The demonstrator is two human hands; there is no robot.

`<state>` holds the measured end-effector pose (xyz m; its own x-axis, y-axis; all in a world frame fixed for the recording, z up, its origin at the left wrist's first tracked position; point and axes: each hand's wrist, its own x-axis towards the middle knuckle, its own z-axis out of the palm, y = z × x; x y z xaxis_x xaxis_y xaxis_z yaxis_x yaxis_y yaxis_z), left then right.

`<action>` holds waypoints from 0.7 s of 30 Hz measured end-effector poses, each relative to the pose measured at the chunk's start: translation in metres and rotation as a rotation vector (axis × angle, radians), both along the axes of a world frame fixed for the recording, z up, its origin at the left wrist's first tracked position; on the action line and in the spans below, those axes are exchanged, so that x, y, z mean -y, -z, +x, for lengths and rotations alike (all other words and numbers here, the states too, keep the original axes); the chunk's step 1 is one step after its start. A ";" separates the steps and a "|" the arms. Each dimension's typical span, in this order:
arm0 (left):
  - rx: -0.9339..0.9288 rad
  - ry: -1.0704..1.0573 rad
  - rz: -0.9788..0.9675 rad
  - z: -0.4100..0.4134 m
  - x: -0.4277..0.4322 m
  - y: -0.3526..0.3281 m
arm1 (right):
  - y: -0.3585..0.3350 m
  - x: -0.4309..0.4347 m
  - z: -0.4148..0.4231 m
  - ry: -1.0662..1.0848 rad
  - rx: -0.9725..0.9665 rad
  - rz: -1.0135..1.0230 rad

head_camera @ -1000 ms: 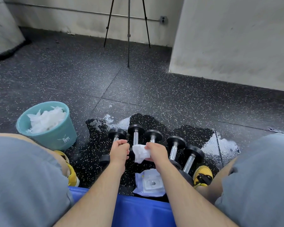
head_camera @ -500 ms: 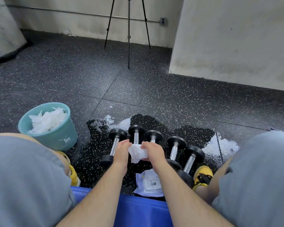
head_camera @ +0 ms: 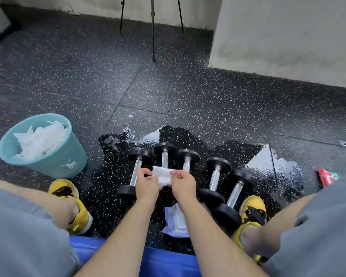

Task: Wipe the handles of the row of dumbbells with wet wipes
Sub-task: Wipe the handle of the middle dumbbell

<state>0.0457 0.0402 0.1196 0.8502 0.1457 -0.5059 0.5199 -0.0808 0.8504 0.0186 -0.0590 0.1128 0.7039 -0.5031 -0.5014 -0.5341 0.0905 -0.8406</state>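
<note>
Several black dumbbells with chrome handles lie in a row on the wet floor, from the leftmost dumbbell (head_camera: 135, 170) to the rightmost dumbbell (head_camera: 236, 191). My left hand (head_camera: 147, 185) and my right hand (head_camera: 183, 183) both pinch a folded white wet wipe (head_camera: 162, 175), held just above the near ends of the middle dumbbells. The wipe hides part of the second dumbbell's handle (head_camera: 164, 156). A white wet wipe pack (head_camera: 175, 220) lies on the floor under my right forearm.
A teal bin (head_camera: 54, 160) full of used white wipes stands at the left. My yellow shoes (head_camera: 68, 198) (head_camera: 252, 210) flank the row. A tripod (head_camera: 152, 27) stands at the back, a wall (head_camera: 284, 37) at right, a red packet (head_camera: 326, 176) beside my right knee.
The view has tilted down and closer. My hands have spread the wipe between them and shifted slightly; the left hand no longer rests by the leftmost handle.
</note>
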 end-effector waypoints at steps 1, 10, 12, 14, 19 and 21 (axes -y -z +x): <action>-0.006 0.008 0.022 0.004 0.001 0.003 | 0.001 0.001 0.005 0.003 -0.004 -0.008; -0.071 0.092 0.080 0.084 0.020 0.059 | 0.057 0.019 0.077 -0.086 -0.103 -0.009; -0.073 0.116 0.099 0.103 0.027 0.083 | 0.074 0.024 0.095 -0.168 -0.128 -0.015; -0.068 0.134 0.133 0.119 0.031 0.101 | 0.086 0.026 0.110 -0.257 -0.146 -0.040; -0.136 0.232 0.188 0.150 0.041 0.147 | 0.121 0.025 0.142 -0.293 -0.192 -0.070; -0.164 0.233 0.189 0.156 0.045 0.154 | 0.131 0.022 0.149 -0.247 -0.198 -0.080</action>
